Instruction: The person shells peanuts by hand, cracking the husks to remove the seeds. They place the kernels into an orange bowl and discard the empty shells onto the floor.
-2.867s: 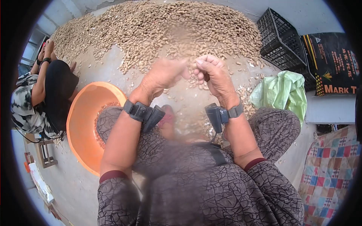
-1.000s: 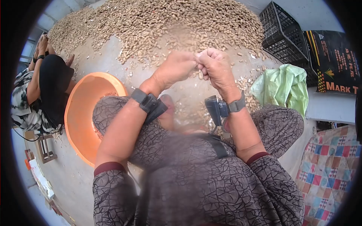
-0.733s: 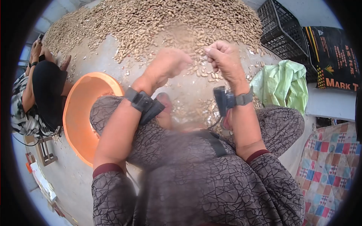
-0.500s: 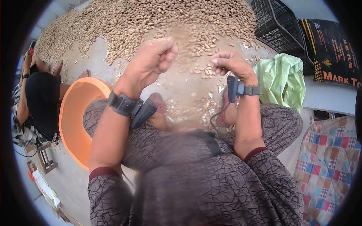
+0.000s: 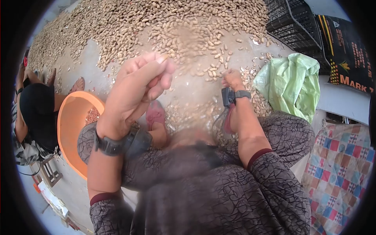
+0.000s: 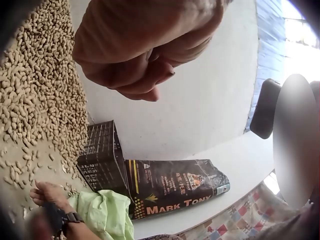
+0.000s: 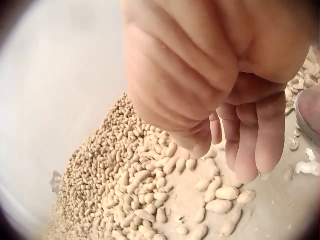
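Peanuts [image 5: 172, 15] in their shells are filling the top of the frame, spreading as a wide heap, seemingly so that they are lying in easy reach; some loose pods [image 7: 220, 197] are lying lower right of centre in the right-wrist view, just beyond the fingers. The right hand [image 5: 233, 79], right of centre, is hanging low with fingers loosely straight and pointing down, gripping nothing visible, presumably for meeting pods from above; the left hand [image 5: 139, 78], left of centre, is standing well apart from it, fingers curling inward and thumb lying against them, perhaps for keeping something small inside, though I cannot tell whether anything is there. An orange bowl [image 5: 64, 131] is sitting at the left beside the knee [image 5: 87, 143], reddish kernels [image 5: 92, 115] lying in it, probably for the left hand's convenience; broken shells [image 5: 172, 119] are littering the lower centre, likely where they are dropping.
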`<action>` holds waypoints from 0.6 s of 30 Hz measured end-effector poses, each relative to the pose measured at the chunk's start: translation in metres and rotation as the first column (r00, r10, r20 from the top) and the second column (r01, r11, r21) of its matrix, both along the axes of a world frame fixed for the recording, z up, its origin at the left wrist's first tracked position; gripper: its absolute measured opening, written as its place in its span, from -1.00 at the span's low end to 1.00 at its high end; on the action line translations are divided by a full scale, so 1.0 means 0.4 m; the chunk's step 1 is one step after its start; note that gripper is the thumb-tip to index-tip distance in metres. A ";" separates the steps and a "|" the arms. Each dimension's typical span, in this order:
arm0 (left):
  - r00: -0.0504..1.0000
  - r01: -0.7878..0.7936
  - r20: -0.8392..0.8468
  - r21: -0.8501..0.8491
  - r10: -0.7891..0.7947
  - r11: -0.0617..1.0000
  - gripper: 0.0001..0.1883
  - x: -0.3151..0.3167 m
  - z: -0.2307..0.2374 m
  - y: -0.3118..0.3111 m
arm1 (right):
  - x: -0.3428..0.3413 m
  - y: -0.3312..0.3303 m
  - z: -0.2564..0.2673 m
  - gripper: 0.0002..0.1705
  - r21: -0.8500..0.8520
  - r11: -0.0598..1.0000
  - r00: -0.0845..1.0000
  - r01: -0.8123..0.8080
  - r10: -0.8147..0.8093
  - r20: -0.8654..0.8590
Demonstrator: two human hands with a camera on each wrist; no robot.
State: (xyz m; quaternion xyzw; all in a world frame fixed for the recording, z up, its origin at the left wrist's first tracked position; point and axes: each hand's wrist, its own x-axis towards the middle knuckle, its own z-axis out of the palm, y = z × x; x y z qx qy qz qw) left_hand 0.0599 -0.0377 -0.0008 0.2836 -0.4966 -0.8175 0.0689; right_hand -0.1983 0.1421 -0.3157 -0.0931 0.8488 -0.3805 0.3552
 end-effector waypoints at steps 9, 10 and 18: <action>0.993 -0.064 0.107 0.054 0.058 0.996 -0.79 -0.029 0.018 -0.014 | 0.049 -0.068 -0.014 -0.33 0.346 0.936 0.952 -0.068 0.164 -0.258; 0.992 -0.064 0.112 0.056 0.057 0.996 -0.79 -0.033 0.021 -0.016 | 0.056 -0.077 -0.013 -0.25 0.383 0.922 0.921 -0.056 0.195 -0.337; 0.991 -0.041 0.132 0.042 0.035 0.998 -0.78 -0.053 0.023 -0.015 | 0.092 -0.130 0.004 -0.28 0.353 0.917 0.931 -0.185 0.278 -0.236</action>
